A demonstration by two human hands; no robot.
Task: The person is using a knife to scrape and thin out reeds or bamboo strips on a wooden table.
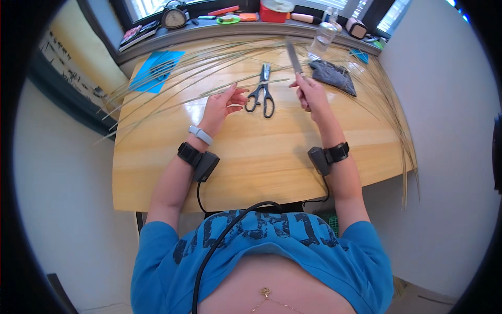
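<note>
My right hand (312,96) is wrapped around the handle of a knife (294,56), its blade pointing up and away toward the window. My left hand (225,106) has its fingers loosely curled, and a thin greenish plant strip (274,81) runs through the thumb and forefinger. That strip reaches right, across a pair of scissors (263,94) with black handles, which lie between my hands. Its free end stops just short of my right fingers. More long thin strips (193,70) are spread over the far left of the wooden table (240,162).
A dark plastic pouch (333,77) and a clear bottle (321,41) stand beyond my right hand. Further strips (395,112) hang over the right edge. Blue sheets (157,70) lie far left. A clock (174,17) and a red box (274,11) sit on the windowsill. Cables run from my wristbands.
</note>
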